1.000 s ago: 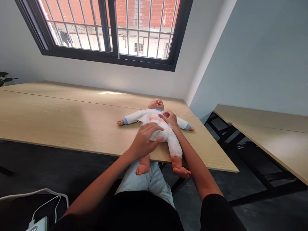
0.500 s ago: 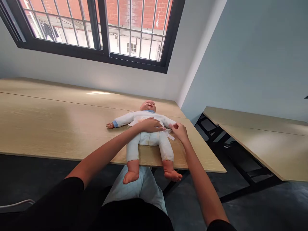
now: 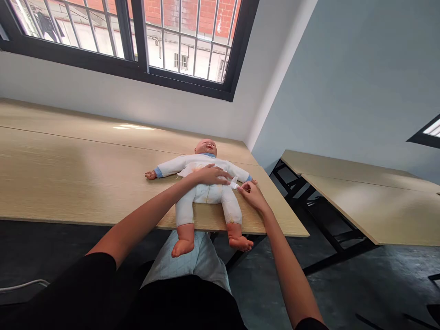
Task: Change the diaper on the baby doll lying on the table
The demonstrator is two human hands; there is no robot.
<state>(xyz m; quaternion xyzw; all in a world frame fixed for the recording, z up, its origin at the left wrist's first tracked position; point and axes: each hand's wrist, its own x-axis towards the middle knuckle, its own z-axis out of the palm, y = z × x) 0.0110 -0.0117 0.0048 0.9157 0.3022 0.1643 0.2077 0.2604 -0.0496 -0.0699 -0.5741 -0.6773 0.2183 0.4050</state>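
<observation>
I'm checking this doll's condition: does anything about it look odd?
The white suit on the doll has yellowish stains around the crotch and knees, so it looks soiled. The doll's feet also hang past the edge of the table.

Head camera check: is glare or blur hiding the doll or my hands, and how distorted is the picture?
In the head view, the window is bright, but the glare streak on the tabletop sits away from the baby doll. Wide-angle distortion slants the table edges. The left hand and right hand show no heavy blur; the small white tab looks soft.
</observation>
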